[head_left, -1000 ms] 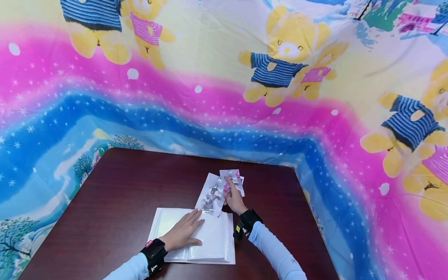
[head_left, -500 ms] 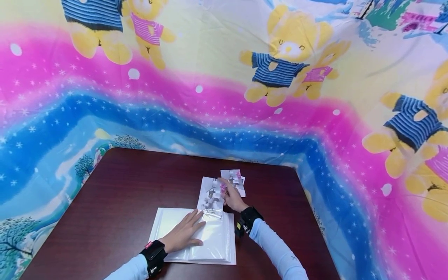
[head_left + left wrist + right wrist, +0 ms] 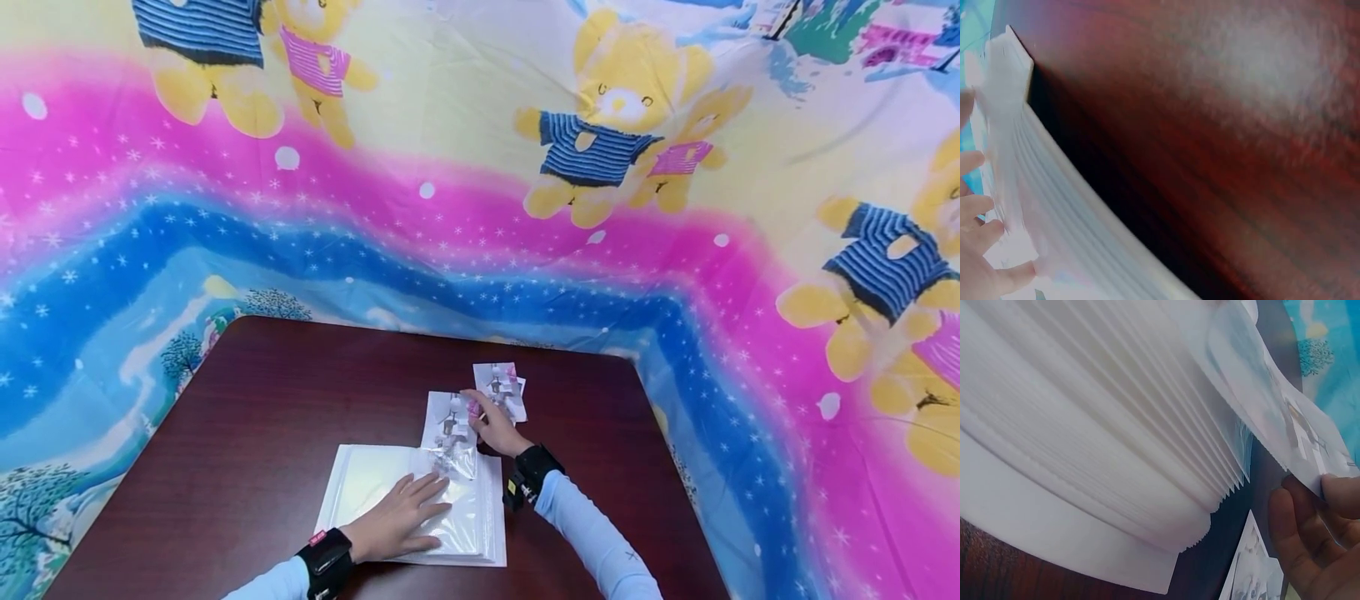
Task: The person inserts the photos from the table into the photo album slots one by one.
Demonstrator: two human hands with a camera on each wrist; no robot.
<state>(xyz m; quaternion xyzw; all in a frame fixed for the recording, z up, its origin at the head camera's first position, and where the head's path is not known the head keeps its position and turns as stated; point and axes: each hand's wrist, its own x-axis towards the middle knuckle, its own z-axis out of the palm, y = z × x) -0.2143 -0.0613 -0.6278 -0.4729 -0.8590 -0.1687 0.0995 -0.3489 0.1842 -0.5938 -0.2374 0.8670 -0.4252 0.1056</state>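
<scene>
An open photo album with clear plastic pockets lies on the table. My left hand rests on its page with fingers spread; in the left wrist view that hand is beside the album's thick stack of pages. Beyond the album's far edge, my right hand pinches the right edge of a photo print. The print's near end is under the clear film of a page pocket. From the right wrist, the thumb lies over the photo and the fingers under it.
More photos lie overlapping on the table behind my right hand. The dark wooden table extends around the album. A printed bear-pattern cloth hangs behind the table's far edge.
The photo has straightened and slid toward me, deeper under the pocket film, with my right hand moving along. My left hand has shifted slightly nearer on the page.
</scene>
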